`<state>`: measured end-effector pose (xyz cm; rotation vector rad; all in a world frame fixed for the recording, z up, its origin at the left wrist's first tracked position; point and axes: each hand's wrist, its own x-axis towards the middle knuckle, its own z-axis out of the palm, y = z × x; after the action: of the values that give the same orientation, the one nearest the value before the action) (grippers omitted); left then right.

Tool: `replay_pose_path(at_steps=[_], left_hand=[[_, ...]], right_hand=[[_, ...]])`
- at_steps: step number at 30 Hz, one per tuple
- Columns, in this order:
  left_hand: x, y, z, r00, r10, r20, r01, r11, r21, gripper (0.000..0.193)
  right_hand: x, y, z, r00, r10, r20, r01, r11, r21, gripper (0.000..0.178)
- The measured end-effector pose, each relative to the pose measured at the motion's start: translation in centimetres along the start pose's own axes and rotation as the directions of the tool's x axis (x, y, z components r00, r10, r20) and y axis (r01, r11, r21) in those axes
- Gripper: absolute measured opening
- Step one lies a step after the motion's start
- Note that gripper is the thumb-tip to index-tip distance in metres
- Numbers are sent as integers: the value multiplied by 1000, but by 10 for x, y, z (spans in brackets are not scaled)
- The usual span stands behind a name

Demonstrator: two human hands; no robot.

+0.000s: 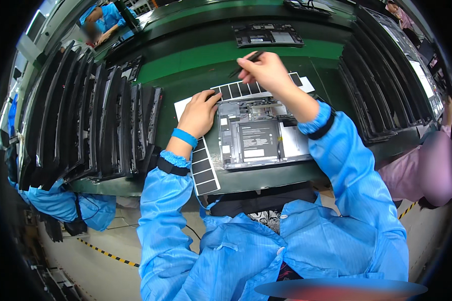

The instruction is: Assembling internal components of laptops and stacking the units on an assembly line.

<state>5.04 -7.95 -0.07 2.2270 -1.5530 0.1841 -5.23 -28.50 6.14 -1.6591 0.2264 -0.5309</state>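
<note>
Head view: right hand partly hides dark pen-like tool.

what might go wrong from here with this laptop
The slim black tool in the right hand might slip and scratch the open grey laptop base. The left hand, resting at the white sheet with black rectangles, might shift it. The upright row of black panels near the blue left sleeve might topple if bumped.
</note>
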Motion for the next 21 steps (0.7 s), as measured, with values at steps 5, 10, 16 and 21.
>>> replay_pose_path(at_steps=[5,10,16,21], left_hand=[[-2,3,2,998,-22,-55,23,999,28,37],[-3,-1,5,998,-6,-55,11,996,85,37],[-3,-2,7,999,-10,-52,16,992,129,39],[-1,-2,7,999,-6,-47,12,991,131,39]], right_hand=[[33,39,33,992,127,6,-126,990,-58,26],[27,43,37,999,-37,1,34,924,-381,25],[29,52,39,994,-96,-60,62,903,-425,24],[29,50,37,995,-83,-56,50,898,-436,25]])
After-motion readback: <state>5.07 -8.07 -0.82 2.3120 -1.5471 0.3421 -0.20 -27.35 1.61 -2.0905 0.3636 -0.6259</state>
